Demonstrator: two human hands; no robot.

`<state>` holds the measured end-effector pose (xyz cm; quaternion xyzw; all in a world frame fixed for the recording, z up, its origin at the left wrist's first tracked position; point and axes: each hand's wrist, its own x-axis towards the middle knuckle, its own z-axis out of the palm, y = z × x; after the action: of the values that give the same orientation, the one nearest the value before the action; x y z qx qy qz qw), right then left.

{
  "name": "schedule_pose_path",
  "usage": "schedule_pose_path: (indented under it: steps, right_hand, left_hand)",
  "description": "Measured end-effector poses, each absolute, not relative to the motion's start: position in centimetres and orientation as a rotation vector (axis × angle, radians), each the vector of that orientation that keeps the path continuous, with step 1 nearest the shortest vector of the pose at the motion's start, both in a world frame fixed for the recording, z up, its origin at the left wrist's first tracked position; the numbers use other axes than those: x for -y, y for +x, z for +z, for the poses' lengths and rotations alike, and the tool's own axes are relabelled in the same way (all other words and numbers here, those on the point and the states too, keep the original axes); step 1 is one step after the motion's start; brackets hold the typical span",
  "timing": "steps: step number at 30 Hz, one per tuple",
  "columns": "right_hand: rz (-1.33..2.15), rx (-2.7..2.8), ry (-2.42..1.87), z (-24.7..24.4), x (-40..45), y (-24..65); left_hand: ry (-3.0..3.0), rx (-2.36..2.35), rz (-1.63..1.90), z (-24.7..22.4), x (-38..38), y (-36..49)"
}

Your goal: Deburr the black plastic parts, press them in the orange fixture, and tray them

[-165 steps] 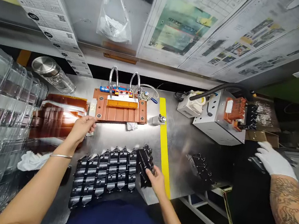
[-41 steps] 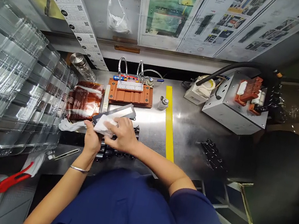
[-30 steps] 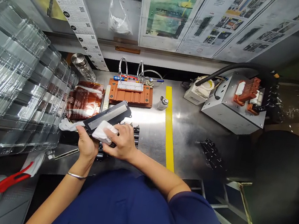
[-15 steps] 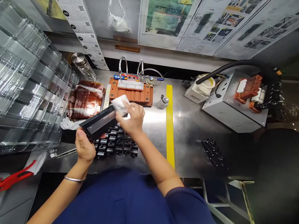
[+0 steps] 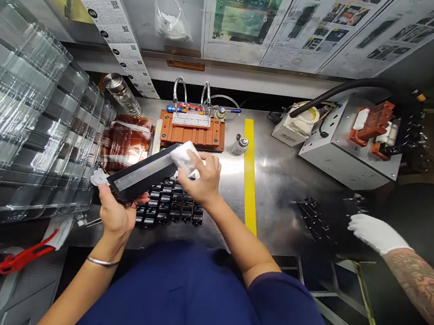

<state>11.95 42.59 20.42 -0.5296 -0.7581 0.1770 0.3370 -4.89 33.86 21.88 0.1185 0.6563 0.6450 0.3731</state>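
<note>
Over the shiny surface (image 5: 282,195), the left hand (image 5: 115,215) grips one end of a long black part (image 5: 142,175); the right hand (image 5: 203,178) pinches a white cloth (image 5: 184,157) against its far end — black ridged pieces (image 5: 172,205) lie just below.

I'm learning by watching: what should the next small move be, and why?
Perhaps draw the white cloth along the black part toward the left hand: the right hand has it at the far end, the left grips the near one.
</note>
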Motion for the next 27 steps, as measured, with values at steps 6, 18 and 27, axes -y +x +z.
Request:
schedule_pose_path:
  steps: [6, 18, 27]
  right_hand:
    - [0.571, 1.885, -1.258, 20.8, -40.5, 11.8]
    - [1.719, 0.898, -1.013, 21.1, -43.8, 15.5]
    - [1.07, 1.626, -1.092, 21.9, -43.1, 16.4]
  left_hand:
    - [0.296, -1.623, 1.647, 21.9, -34.3, -5.0]
    - [0.883, -1.771, 1.407, 23.2, -31.9, -8.3]
    - [1.966, -1.672, 1.151, 22.2, -32.0, -9.4]
